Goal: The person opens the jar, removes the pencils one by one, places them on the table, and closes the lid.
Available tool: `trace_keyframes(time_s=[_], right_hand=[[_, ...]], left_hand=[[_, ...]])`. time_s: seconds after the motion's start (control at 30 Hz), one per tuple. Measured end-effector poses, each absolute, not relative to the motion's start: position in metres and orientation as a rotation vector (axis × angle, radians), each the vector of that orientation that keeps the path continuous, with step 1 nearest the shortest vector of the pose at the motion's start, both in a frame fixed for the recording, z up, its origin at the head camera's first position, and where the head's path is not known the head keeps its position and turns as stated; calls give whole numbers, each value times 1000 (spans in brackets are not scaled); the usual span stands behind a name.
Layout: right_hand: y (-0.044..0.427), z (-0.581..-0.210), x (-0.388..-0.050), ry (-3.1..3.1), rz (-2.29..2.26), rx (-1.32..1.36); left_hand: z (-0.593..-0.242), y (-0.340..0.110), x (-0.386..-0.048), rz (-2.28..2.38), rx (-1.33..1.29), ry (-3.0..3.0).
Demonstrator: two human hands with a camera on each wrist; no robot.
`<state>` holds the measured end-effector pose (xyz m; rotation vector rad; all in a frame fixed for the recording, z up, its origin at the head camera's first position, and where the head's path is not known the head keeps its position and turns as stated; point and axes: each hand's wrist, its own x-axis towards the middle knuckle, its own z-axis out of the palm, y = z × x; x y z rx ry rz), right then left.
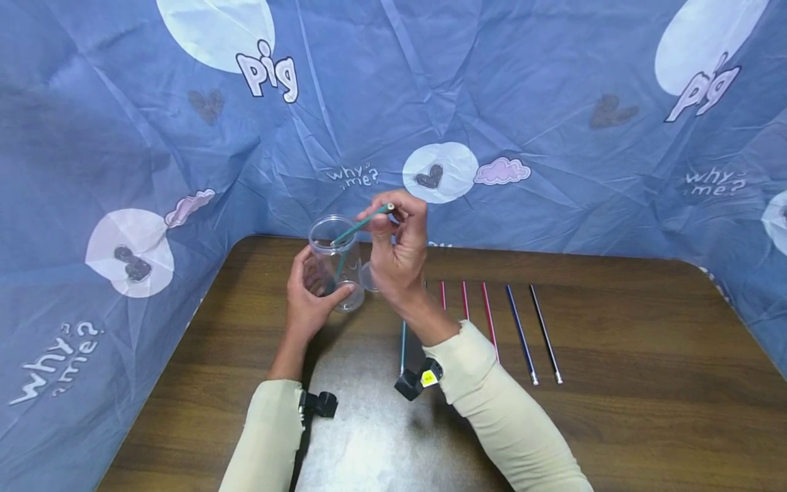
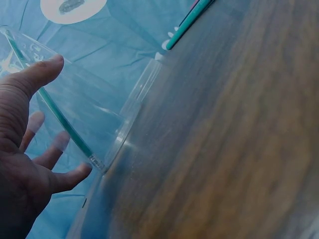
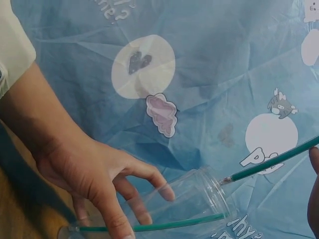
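My left hand (image 1: 305, 304) holds a clear plastic jar (image 1: 352, 265), thumb on the near side and fingers round the far side. The jar stands on the table, open at the top. Inside it a green pencil (image 3: 174, 222) leans from base to rim; its metal-capped eraser end (image 2: 96, 160) is at the bottom. My right hand (image 1: 399, 256) pinches a second green pencil (image 1: 364, 222) above the jar, slanting down to the left. The eraser end of this pencil (image 3: 227, 180) is at the jar's mouth.
Right of the jar lies a clear round piece like a lid (image 1: 370, 277), partly hidden. A row of pencils lies on the wooden table (image 1: 639, 342): a teal one (image 1: 402, 348), red ones (image 1: 490, 318), a blue one (image 1: 521, 335) and a black one (image 1: 546, 335). Blue printed cloth (image 1: 344, 123) hangs behind.
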<state>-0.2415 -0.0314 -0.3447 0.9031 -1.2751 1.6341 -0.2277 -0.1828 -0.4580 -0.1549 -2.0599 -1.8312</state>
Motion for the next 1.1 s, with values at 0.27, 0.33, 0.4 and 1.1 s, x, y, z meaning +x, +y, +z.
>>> trace_keyframes(time_s=[0.27,0.33,0.4,1.1], right_hand=[[-27,-347,-238,-1202,1618,833],[-27,-349,-237,-1209,1621,827],[-27,-351,-238,-1218,1622,823],[-15,-388,-231,-1315,1711,680]], left_hand=[[-456,-183,-227,-1843,-132,-2061],[-455,-183,-227,-1846,-125,-2057],[-455,-183,-228,-1847,-123,-2056],[-454,-182,-227,-1850,-142,-2052]])
